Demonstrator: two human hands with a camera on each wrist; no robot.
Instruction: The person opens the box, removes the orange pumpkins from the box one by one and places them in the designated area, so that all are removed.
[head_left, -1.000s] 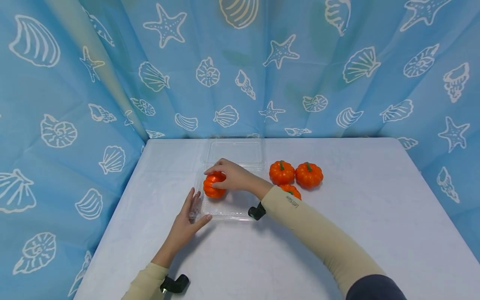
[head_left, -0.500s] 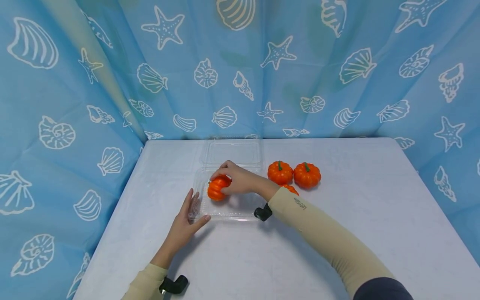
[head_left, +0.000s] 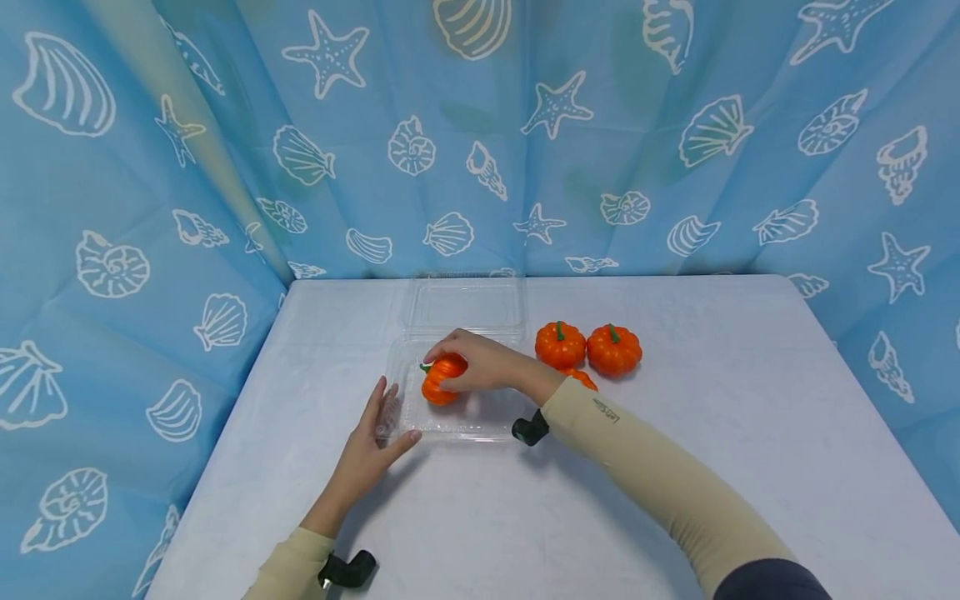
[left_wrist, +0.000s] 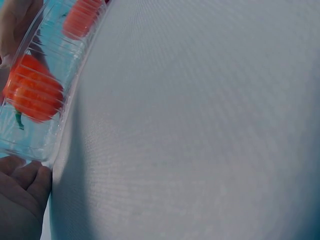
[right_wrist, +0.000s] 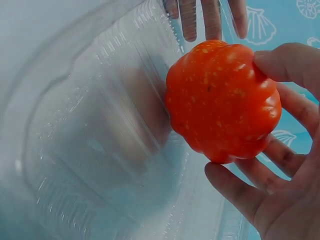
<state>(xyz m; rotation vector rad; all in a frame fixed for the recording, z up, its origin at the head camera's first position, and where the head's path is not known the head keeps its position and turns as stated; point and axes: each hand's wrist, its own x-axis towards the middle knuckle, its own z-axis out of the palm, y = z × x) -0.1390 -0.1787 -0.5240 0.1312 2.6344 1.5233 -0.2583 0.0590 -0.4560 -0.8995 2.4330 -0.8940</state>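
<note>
A small orange pumpkin [head_left: 440,385] with a green stem is gripped by my right hand [head_left: 480,360], over the base of a clear plastic clamshell box [head_left: 480,429]. In the head view its stem points left. The right wrist view shows the pumpkin's rounded underside [right_wrist: 220,100] between thumb and fingers, tilted on its side. Whether it touches the box floor I cannot tell. My left hand [head_left: 367,454] rests against the box's left side, fingers straight and thumb near the front corner. Through the box wall in the left wrist view, the pumpkin [left_wrist: 36,92] appears with its stem downward.
Right of the box sit two more pumpkins [head_left: 560,345] [head_left: 614,350] side by side; a third pumpkin [head_left: 581,378] is partly hidden behind my right forearm. The box's lid [head_left: 465,306] lies open toward the back. A blue shell-patterned curtain [head_left: 480,167] borders the white table [head_left: 712,417].
My right hand has shifted slightly right and toward me with the pumpkin, which has turned so its stem now shows on the left. The left hand holds its place.
</note>
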